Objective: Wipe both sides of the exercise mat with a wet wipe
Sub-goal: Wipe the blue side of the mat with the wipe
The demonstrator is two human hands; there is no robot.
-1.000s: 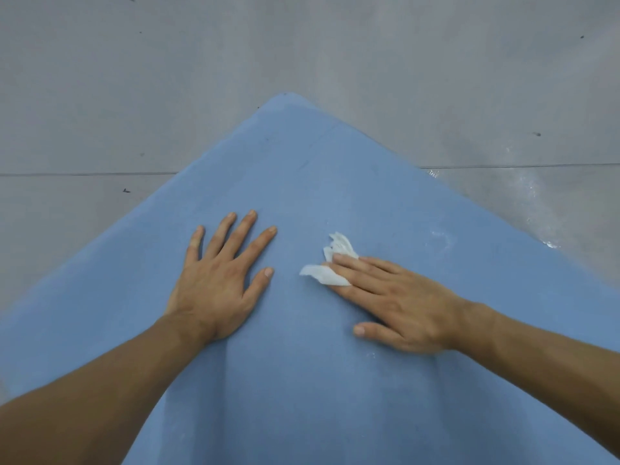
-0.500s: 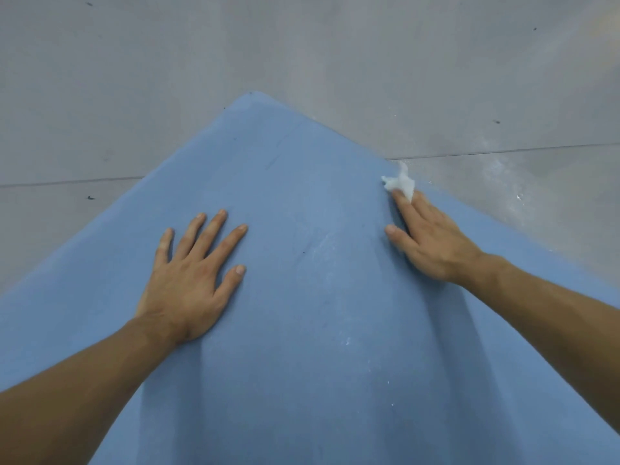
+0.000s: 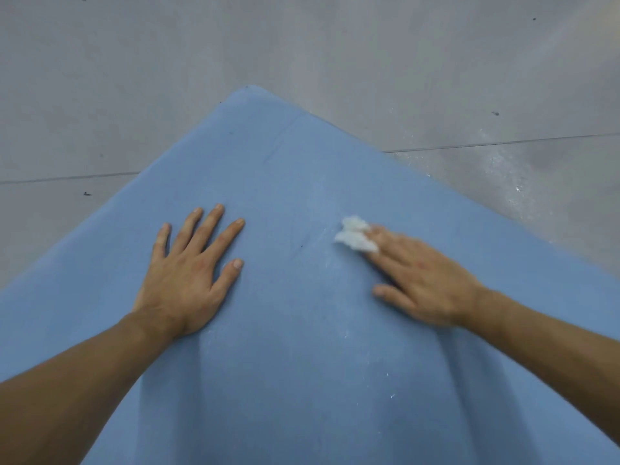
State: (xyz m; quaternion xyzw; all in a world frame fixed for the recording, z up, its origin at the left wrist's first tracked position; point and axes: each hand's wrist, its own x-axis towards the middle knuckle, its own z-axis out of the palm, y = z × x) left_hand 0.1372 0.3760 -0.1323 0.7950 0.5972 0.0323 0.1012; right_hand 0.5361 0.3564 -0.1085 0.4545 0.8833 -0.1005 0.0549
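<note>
A blue exercise mat [image 3: 295,347] lies flat on the floor, one corner pointing away from me. My left hand [image 3: 188,273] rests flat on it with fingers spread. My right hand [image 3: 422,280] lies on the mat to the right, blurred by motion, its straight fingers pressing a crumpled white wet wipe [image 3: 354,238] against the surface. Most of the wipe sticks out past the fingertips. Small white specks dot the mat near the right hand.
Grey floor [image 3: 167,95] surrounds the mat on the far, left and right sides. A thin seam line crosses the floor. Whitish scuffs mark the floor [image 3: 503,176] at the right, beside the mat's edge.
My right hand slid the wipe from the middle of the mat out to its right edge, then back toward the middle. My left hand stayed flat on the mat.
</note>
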